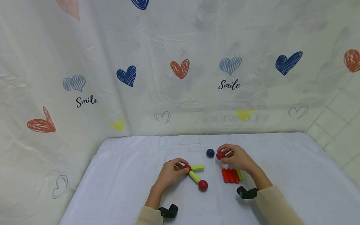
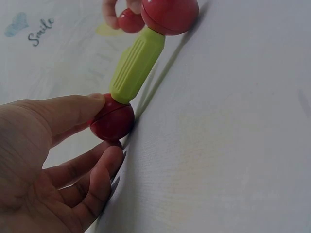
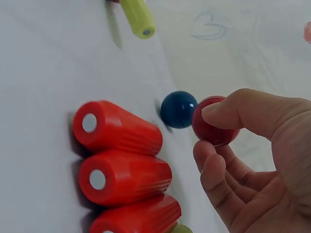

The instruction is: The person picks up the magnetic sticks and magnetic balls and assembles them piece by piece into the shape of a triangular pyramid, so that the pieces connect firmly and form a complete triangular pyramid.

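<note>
Head view: your left hand (image 1: 170, 173) is pinching the corner red ball (image 1: 187, 168) of a little V-shaped build, and your right hand (image 1: 239, 157) has a loose red ball (image 1: 220, 155) pinched, well apart from the left one. Bare green stick (image 1: 198, 168) points from that corner to your right, long axis running side to side across the table (image 1: 111, 204). I'd say that's the relation to watch: the loose ball sits right of its free tip and a bit farther from you, right hand nearer. The slanted green stick (image 1: 194, 177) angles back toward you and right, ending in the lower red ball (image 1: 203, 185)

Left wrist view: thumb and fingers on the corner ball, slanted stick running up and away from it

Right wrist view: thumb and fingertips clamp the loose ball, navy ball (image 3: 179, 109) just beside it, red sticks (image 3: 125, 177) side by side, and the bare stick's tip shows a grey disc
</note>
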{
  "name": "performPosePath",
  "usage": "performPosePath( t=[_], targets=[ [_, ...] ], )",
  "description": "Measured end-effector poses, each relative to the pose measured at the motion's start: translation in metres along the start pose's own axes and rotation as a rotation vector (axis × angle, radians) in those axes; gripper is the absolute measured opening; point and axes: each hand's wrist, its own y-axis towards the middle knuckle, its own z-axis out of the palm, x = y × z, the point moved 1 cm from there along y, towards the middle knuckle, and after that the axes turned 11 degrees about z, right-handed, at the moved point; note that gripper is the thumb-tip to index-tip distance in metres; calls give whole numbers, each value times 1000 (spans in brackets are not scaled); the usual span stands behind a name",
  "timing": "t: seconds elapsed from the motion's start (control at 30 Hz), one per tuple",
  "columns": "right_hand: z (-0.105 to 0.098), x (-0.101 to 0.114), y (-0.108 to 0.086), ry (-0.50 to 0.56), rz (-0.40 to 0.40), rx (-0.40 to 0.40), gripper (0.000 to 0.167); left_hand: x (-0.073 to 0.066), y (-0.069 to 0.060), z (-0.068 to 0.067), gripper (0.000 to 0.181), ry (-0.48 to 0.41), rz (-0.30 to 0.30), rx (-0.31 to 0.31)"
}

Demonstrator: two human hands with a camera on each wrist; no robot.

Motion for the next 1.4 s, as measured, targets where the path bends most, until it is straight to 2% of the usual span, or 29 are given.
performPosePath(
  t=[0.27,0.67,1.4],
  targets=[
    [12,6,-10,18,-35,38,30,0,0,1,15,3,-5,3],
    [31,18,-17,-41,-118,79,34,1,0,0,15,19,-9,0],
    [45,23,-23,-87,-95,36,31,-1,0,-1,15,3,-1,10]
  ],
)
